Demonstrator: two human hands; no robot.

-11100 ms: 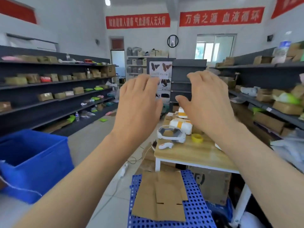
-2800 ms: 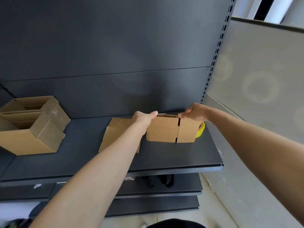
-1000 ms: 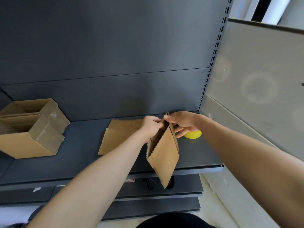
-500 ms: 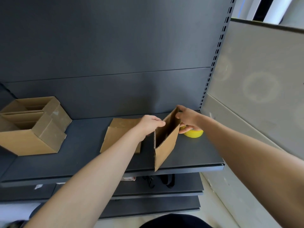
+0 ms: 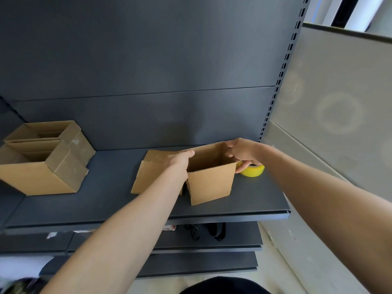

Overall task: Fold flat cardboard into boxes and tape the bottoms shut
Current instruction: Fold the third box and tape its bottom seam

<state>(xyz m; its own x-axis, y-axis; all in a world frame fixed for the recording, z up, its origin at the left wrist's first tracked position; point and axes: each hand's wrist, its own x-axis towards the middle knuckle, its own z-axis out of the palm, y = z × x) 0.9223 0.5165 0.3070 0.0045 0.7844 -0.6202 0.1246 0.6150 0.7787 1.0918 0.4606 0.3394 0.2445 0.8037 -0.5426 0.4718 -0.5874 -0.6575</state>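
Observation:
A small brown cardboard box stands squared open on the dark shelf, its open top facing me. My left hand grips its left wall, thumb over the rim. My right hand holds the far right corner, fingers curled over the edge. Flat cardboard blanks lie on the shelf just left of the box, partly hidden by my left arm. A yellow tape roll sits right of the box, behind my right hand.
Folded cardboard boxes are stacked at the shelf's left end. A dark back panel rises behind the shelf, and a grey wall closes in on the right. Lower shelves hold dark items.
The cardboard, held slanted and half-collapsed a second ago, has been opened into a square tube and set down on the shelf. Both hands have shifted with it and spread apart.

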